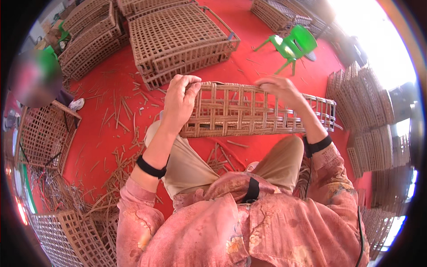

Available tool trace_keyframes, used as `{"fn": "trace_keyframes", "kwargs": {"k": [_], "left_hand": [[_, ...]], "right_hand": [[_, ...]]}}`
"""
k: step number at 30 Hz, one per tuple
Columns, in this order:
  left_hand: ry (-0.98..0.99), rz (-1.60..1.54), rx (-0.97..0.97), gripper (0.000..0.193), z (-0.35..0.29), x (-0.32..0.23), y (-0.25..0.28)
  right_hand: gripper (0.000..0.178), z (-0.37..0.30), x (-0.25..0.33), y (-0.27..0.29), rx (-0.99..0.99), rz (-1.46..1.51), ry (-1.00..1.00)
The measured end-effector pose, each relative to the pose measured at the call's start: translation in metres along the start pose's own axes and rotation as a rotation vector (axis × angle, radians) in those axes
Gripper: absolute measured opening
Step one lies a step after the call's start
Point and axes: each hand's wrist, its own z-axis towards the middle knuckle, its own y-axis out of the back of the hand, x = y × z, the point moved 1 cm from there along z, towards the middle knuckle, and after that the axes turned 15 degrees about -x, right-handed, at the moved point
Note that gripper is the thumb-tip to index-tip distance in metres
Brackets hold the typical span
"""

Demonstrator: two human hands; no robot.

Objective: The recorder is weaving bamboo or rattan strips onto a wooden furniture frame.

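A long brown woven wicker basket with an open lattice spans the space above my knees. My left hand is closed round its upper left corner, thumb on the near side. Toward the right of the upper rim is my right hand, bent over the edge, its fingers blurred and partly hidden; whether they grip the rim I cannot make out. The basket's right end stands free of both hands, with a loose strip end sticking out there.
Cut strips litter the red floor. Ahead stand large wicker baskets and a green plastic chair. Stacked woven panels rise at the right. A person sits at the left beside another wicker piece.
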Motion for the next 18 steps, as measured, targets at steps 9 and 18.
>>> {"fn": "trace_keyframes", "kwargs": {"k": [9,18], "left_hand": [[-0.002,-0.079,0.152,0.020,-0.020,-0.011,0.026],[-0.053,-0.085,0.208,0.015,-0.007,-0.007,0.033]], "right_hand": [[0.031,-0.027,0.035,-0.035,-0.106,-0.022,0.192],[0.033,-0.019,0.042,-0.033,0.065,0.069,-0.117]]}}
